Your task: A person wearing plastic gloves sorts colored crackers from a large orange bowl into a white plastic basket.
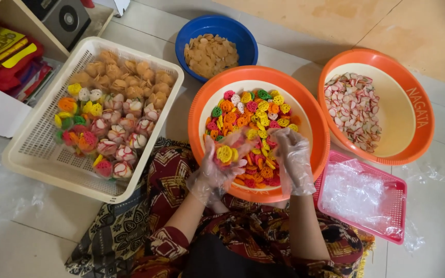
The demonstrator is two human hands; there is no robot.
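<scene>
My left hand (217,167), in a thin clear plastic glove, cups a small heap of colourful lattice crackers (226,153) over the near rim of the middle orange basin (202,103). My right hand (293,157), also gloved, rests among the loose crackers (251,110) inside that basin, fingers curled down into them. The crackers are yellow, orange, pink and green rounds.
A white mesh basket (32,139) on the left holds bagged crackers. A blue bowl (191,36) of pale chips stands at the back. A second orange basin (413,103) holds pink-white chips. A pink tray (387,226) of clear bags lies right. Tiled floor, patterned cloth over my lap.
</scene>
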